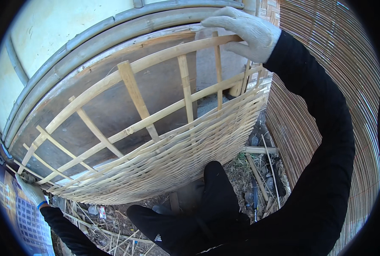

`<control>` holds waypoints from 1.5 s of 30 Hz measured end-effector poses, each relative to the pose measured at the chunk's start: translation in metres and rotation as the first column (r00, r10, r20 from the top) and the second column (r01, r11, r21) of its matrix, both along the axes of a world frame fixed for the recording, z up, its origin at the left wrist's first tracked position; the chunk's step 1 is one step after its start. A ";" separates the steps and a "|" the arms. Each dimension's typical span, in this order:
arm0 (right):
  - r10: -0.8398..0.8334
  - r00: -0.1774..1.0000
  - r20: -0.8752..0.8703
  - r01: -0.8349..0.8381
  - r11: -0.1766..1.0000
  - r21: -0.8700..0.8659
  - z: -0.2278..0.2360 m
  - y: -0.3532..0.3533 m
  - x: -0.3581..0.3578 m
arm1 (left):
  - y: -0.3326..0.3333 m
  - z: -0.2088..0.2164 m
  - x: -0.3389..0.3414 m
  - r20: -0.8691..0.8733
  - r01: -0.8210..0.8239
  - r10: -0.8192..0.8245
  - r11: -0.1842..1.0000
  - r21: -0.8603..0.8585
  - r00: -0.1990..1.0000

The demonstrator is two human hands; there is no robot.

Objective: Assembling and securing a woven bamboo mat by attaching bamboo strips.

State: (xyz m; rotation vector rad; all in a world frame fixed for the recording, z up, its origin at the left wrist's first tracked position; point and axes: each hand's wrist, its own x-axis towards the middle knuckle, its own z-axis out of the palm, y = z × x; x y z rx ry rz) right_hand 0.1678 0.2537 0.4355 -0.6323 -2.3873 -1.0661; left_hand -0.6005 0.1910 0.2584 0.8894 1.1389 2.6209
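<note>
Here, a half-woven bamboo panel (156, 141) stands against a wooden board (113, 98): the gloved right hand (245, 32) clamps its top rail, the gloved left hand (30, 190) grips its lower left corner.

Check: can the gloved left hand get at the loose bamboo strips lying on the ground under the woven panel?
Probably yes. The left hand grips the lower left corner of the woven bamboo panel, and the thin bamboo strips lie just below it on the ground, with nothing between. It would have to let go of the panel first.
</note>
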 end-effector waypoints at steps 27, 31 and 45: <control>-0.289 0.855 0.431 0.449 0.828 -0.336 0.071 -0.011 -0.027 | 0.015 -0.005 0.004 -0.028 -0.090 0.090 0.996 -0.013 0.996; -0.281 0.888 0.365 0.393 0.876 -0.280 0.065 -0.028 -0.027 | 0.015 0.004 0.027 -0.087 -0.188 0.185 0.982 -0.027 0.979; -0.281 0.906 0.318 0.421 0.507 -0.752 0.079 0.007 -0.008 | 0.038 -0.018 -0.043 -0.116 -0.197 0.177 0.962 -0.190 0.977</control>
